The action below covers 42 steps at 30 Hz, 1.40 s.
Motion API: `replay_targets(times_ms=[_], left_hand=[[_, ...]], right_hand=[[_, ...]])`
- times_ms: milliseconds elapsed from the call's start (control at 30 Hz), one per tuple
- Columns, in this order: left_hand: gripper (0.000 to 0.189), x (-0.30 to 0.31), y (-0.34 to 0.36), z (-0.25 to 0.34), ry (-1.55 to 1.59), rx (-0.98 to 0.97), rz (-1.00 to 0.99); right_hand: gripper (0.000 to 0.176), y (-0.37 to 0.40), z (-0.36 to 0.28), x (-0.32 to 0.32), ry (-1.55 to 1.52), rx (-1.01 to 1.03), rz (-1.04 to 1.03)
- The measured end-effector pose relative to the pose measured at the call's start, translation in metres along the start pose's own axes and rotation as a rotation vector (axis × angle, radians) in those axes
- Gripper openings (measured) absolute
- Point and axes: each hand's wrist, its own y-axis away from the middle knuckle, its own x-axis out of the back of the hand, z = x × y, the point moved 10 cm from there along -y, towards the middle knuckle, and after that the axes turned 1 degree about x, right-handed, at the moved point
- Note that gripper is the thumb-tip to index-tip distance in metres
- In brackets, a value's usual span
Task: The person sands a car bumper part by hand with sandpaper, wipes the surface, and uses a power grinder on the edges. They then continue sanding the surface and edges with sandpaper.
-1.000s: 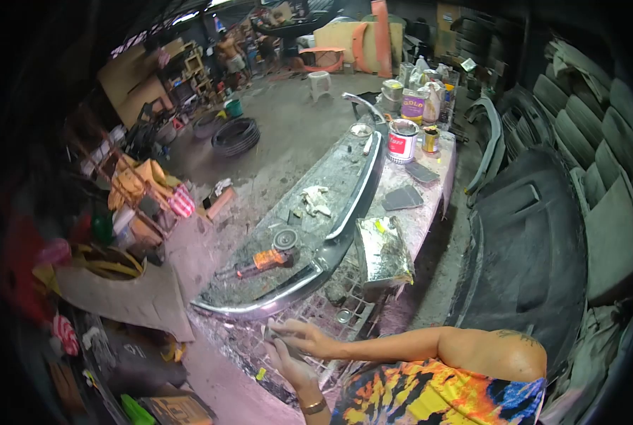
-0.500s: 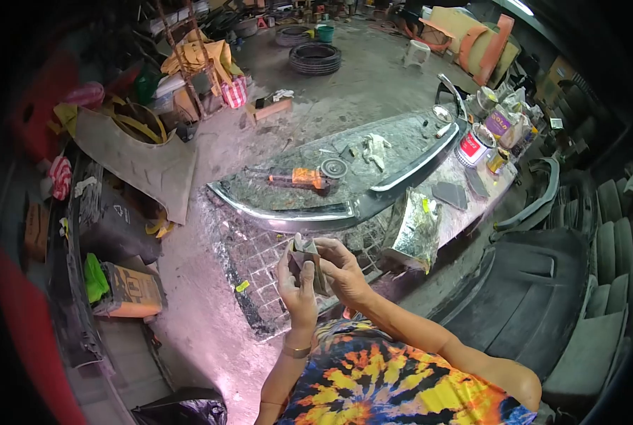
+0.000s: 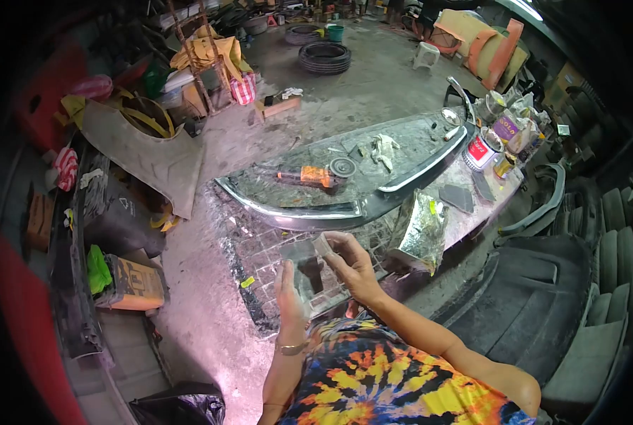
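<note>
A creased grey sheet of sandpaper (image 3: 300, 253) is spread between my two hands, with a darker patch in its middle. My left hand (image 3: 291, 299) supports it from the left, thumb along the near side and the other fingers mostly hidden. At the upper right edge, my right hand (image 3: 352, 268) pinches the sheet between thumb and fingers. Just beyond my hands lies a long dark car bumper part with a bright strip (image 3: 295, 215), resting on a dusty gridded bench (image 3: 260, 265).
An orange angle grinder (image 3: 315, 176) and a whitish crumpled glove (image 3: 384, 150) lie on the bench. To the right are flat grey sheets (image 3: 457, 197), a red-labelled can (image 3: 481, 150) and a shiny bent panel (image 3: 419, 230). A box (image 3: 136, 283) stands at left.
The sandpaper was folded small between my hands and is now opened out wider. My right hand has moved slightly right, and the view has shifted a little.
</note>
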Motion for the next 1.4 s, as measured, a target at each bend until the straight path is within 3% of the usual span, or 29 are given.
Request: replay_targets(times_ms=[33, 100, 167, 267, 333, 367, 433, 467, 500, 567, 600, 633, 700, 733, 833, 867, 1100, 1200, 1267, 1300, 1400], left_hand=[[0.042, 0.003, -0.002, 0.002, -0.001, -0.001, 0.002], [0.062, 0.029, -0.004, 0.008, -0.113, -0.044, 0.223], [0.069, 0.027, 0.002, 0.012, -0.154, 0.044, 0.223], [0.062, 0.031, -0.009, 0.006, -0.116, -0.037, 0.067], [0.033, 0.006, 0.001, 0.016, -0.101, 0.056, 0.009], [0.033, 0.002, 0.005, 0.024, -0.1, 0.054, 0.009], [0.028, -0.028, 0.018, 0.026, 0.172, 0.178, -0.297], [0.031, -0.018, 0.018, 0.02, 0.172, 0.229, -0.272], [0.031, -0.012, 0.017, 0.015, 0.176, 0.223, -0.268], [0.038, 0.001, 0.013, 0.025, -0.352, -0.056, -0.18], [0.045, -0.007, 0.016, 0.036, -0.478, -0.149, -0.123], [0.045, -0.016, 0.017, 0.036, -0.469, -0.154, -0.117], [0.049, -0.038, 0.026, 0.06, -0.55, -0.462, -0.105], [0.057, -0.042, 0.024, 0.057, -0.554, -0.452, -0.135], [0.06, -0.048, 0.031, 0.057, -0.665, -0.421, -0.104], [0.06, -0.044, 0.031, 0.054, -0.679, -0.426, -0.068], [0.055, -0.051, 0.036, 0.06, -0.742, -0.508, -0.054], [0.044, -0.05, 0.036, 0.057, -0.637, -0.389, -0.053], [0.03, -0.053, 0.036, 0.057, -0.526, -0.389, -0.092], [0.03, -0.049, 0.035, 0.056, -0.527, -0.39, -0.096], [0.021, -0.03, 0.024, 0.047, -0.578, -0.372, -0.058]], right_hand=[[0.031, -0.001, -0.007, 0.003, 0.072, 0.044, -0.01], [0.033, -0.005, -0.008, 0.005, 0.196, 0.074, -0.08], [0.034, -0.002, -0.042, -0.02, 0.547, 0.285, -0.224], [0.042, 0.0, -0.045, -0.038, 0.714, 0.442, -0.273], [0.049, 0.004, -0.045, -0.045, 0.868, 0.541, -0.258], [0.049, 0.005, -0.04, -0.045, 0.869, 0.544, -0.26], [0.045, -0.004, -0.022, -0.022, 0.549, 0.337, -0.139], [0.04, -0.005, -0.005, -0.015, 0.484, 0.164, -0.125], [0.04, -0.006, -0.002, -0.016, 0.485, 0.164, -0.134], [0.036, -0.008, 0.022, -0.014, -0.055, -0.05, -0.118], [0.038, -0.007, 0.027, -0.015, -0.142, -0.101, -0.133], [0.038, -0.006, 0.023, -0.017, -0.135, -0.104, -0.142], [0.042, 0.004, 0.033, -0.028, -0.353, -0.357, -0.179], [0.046, 0.003, 0.022, -0.036, -0.357, -0.191, -0.274], [0.051, 0.004, 0.026, -0.035, -0.424, -0.18, -0.23], [0.06, 0.004, 0.028, -0.035, -0.485, -0.156, -0.252], [0.079, 0.005, 0.019, -0.035, -0.429, -0.064, -0.274], [0.075, 0.004, 0.014, -0.037, -0.379, -0.02, -0.308], [0.06, 0.001, 0.003, -0.029, -0.107, 0.155, -0.223], [0.06, 0.002, 0.002, -0.027, -0.107, 0.159, -0.221], [0.032, 0.003, 0.004, -0.027, 0.009, 0.054, -0.242]])
